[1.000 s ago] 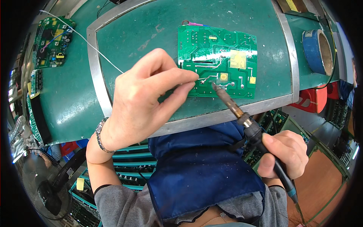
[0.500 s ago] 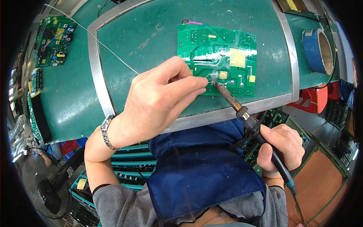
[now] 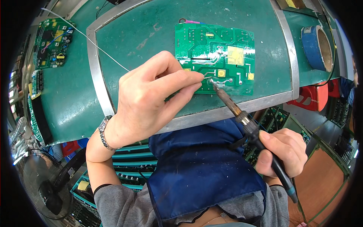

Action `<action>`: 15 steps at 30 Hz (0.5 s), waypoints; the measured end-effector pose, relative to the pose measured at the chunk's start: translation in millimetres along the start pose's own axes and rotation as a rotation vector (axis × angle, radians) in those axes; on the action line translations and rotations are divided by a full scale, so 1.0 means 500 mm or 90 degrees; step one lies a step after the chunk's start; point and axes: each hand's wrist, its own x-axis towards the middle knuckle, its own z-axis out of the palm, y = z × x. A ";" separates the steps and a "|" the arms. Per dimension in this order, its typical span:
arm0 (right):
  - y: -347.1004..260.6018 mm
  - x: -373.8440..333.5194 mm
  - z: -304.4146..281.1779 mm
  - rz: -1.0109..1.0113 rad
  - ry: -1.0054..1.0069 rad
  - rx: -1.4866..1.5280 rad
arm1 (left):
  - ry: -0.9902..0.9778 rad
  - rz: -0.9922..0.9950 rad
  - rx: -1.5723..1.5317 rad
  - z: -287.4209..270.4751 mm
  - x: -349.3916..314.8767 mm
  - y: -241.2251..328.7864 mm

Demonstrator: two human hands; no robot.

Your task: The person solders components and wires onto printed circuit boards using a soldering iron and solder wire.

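Observation:
A green circuit board (image 3: 211, 48) with yellow patches lies solder side up on the bench in front of me. My left hand (image 3: 149, 92) is closed in a pinch on thin solder wire (image 3: 101, 48), which trails off to the upper left. A short end of it pokes out past my fingertips, over the board's near part. My right hand (image 3: 285, 151) grips the black handle of a soldering iron (image 3: 247, 125). The iron slants up and left, its tip at solder joints near the board's front edge, slightly right of the wire's end. A purple-sleeved ring terminal (image 3: 183, 20) sticks out behind the board.
A metal frame (image 3: 227, 113) borders the green bench top (image 3: 140, 30). At the right stands a blue tape roll (image 3: 315, 49). Another populated circuit board (image 3: 53, 43) lies far left. Below are a fan (image 3: 41, 185), teal racks of boards (image 3: 136, 168) and a red stool (image 3: 315, 97).
My left hand has drawn slightly left, so the wire's end stands farther from the iron's tip. The board has shifted a little left. The smoke has thinned.

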 end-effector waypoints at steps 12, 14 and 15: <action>0.006 -0.014 -0.001 0.064 -0.006 -0.010 | -0.001 0.065 -0.042 0.020 0.003 -0.005; 0.007 -0.014 -0.003 0.067 -0.005 -0.009 | -0.017 0.053 -0.040 0.019 0.003 -0.003; 0.008 -0.013 -0.005 0.063 -0.006 -0.010 | -0.018 0.054 -0.041 0.020 0.004 -0.002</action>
